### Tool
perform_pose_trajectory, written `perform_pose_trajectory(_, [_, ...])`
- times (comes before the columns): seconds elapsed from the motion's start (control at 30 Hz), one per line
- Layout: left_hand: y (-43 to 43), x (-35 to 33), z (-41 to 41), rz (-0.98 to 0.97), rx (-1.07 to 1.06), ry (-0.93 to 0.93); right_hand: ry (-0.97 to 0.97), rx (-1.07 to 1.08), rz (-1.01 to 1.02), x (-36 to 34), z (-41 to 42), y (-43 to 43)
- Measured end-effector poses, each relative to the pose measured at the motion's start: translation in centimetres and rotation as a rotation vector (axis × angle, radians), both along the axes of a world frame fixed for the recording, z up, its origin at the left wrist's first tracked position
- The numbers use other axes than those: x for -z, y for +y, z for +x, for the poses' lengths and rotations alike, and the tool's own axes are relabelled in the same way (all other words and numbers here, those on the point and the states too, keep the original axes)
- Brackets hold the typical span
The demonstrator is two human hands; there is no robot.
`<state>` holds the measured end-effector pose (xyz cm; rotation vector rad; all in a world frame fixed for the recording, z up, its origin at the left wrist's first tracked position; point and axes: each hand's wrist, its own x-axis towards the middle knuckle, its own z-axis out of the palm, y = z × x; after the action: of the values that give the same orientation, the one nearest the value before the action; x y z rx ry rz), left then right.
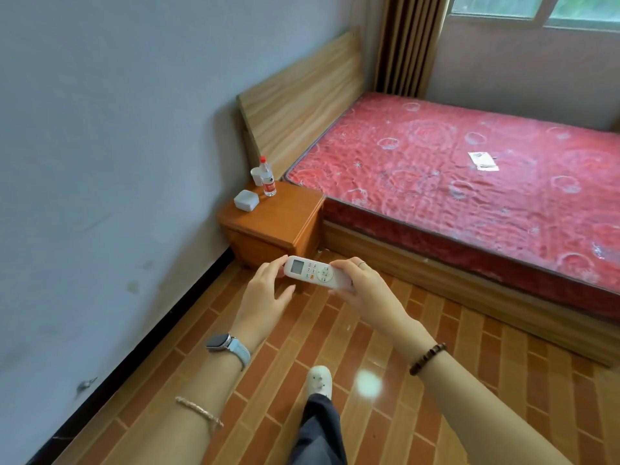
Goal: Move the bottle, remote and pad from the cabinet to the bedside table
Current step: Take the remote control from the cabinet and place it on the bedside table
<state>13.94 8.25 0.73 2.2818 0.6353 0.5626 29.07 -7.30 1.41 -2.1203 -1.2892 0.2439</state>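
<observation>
A white remote point(313, 273) with a small screen and buttons is held between both hands above the floor, just in front of the orange wooden bedside table point(281, 223). My right hand point(360, 286) grips its right end with fingers curled round it. My left hand point(266, 290) touches its left end with the fingertips. A clear bottle point(267, 177) with a red cap and red label stands at the back of the bedside table. A white square pad point(246, 200) lies on the table's left side. The cabinet is out of view.
A white cup point(256, 176) stands behind the bottle. The bed with a red mattress point(469, 182) and wooden headboard point(302, 105) lies to the right of the table. A grey wall point(100, 162) runs along the left. My shoe point(319, 380) steps on the tiled floor.
</observation>
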Motion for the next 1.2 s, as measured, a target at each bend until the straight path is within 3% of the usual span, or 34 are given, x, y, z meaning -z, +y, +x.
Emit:
perform_pose_trajectory(0.27, [9.2,1.5,12.3,-0.081,-0.029,-0.044,0.003,0.046,-0.04,-0.1,11.9,9.8])
perform_pose_trajectory(0.6, [17.4,0.6,23.8,-0.081,0.019,0.033,0.049,0.09,-0.009,-0.3,24.0,18.5])
perform_pose_trajectory(1.2, [26.4,3.5,44.0,-0.129,-0.185,0.132,0.097,-0.156,-0.018,3.4,47.1,30.9])
